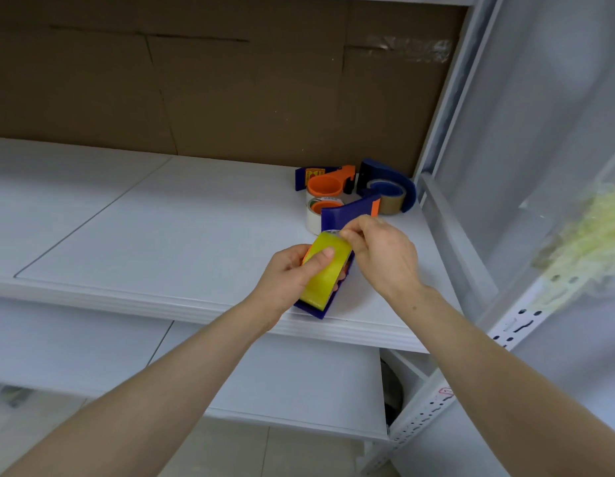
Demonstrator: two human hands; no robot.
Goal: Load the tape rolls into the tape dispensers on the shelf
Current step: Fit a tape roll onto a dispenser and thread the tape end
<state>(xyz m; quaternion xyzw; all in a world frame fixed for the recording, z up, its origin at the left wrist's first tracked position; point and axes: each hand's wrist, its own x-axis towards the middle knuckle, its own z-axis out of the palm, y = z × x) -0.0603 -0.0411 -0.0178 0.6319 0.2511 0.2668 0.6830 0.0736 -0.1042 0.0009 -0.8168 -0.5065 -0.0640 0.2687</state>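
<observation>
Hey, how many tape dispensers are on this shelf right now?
3. One held in both hands at the shelf's front edge, carrying the yellow roll. One at the back with an orange hub. One at the back right holding a brown roll. None seems hidden.

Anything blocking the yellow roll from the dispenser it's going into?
Nothing visible. The yellow tape roll already sits in the blue dispenser, held by the left hand; the right hand pinches at its top edge.

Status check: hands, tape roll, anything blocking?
Left hand grips yellow tape roll in blue dispenser. Right hand pinches tape end. Nothing blocking.
</observation>
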